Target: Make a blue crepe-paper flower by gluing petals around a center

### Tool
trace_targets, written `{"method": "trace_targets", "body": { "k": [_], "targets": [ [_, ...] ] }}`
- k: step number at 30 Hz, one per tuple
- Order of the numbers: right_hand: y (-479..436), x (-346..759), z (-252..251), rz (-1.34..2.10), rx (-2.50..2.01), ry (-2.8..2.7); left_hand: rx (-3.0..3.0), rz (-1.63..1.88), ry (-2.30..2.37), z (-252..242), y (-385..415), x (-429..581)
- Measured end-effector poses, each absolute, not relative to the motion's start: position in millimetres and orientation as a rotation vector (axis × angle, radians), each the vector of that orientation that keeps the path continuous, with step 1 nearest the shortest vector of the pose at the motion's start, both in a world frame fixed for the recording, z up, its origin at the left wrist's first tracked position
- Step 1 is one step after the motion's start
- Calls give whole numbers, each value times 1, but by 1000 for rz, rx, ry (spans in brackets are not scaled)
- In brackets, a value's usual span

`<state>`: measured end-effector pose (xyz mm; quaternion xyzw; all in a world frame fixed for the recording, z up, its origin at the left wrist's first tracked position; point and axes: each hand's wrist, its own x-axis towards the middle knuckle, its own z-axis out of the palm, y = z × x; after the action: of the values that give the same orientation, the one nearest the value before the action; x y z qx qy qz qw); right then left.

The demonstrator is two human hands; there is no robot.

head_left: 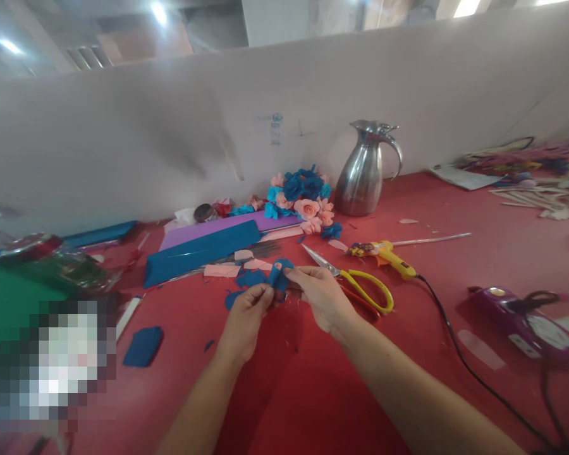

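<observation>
Over the red table (313,379), my left hand (245,316) and my right hand (320,294) meet at a small blue foam flower piece (279,275). Both hands pinch it with closed fingers, the left from below-left, the right from the right. Loose blue foam cut-outs (250,279) lie just behind the hands. Yellow-handled scissors (360,284) rest on the table right of my right hand, blades pointing back-left. A yellow glue gun (389,254) lies behind the scissors, its black cord running toward the front right.
A bunch of blue and pink foam flowers (303,196) and a steel jug (364,167) stand by the white wall. Blue (201,251) and purple (227,226) foam sheets lie at centre-left. A purple device (521,319) sits right; a blue scrap (143,346) left.
</observation>
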<state>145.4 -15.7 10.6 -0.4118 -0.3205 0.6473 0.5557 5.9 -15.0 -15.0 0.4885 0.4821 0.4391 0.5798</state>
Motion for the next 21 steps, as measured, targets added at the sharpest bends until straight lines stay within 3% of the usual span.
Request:
{"method": "trace_targets", "body": {
  "k": [21],
  "targets": [
    [-17, 143, 11, 1478, -1028, -804, 1211, 1095, 1239, -17, -15, 6]
  ]
}}
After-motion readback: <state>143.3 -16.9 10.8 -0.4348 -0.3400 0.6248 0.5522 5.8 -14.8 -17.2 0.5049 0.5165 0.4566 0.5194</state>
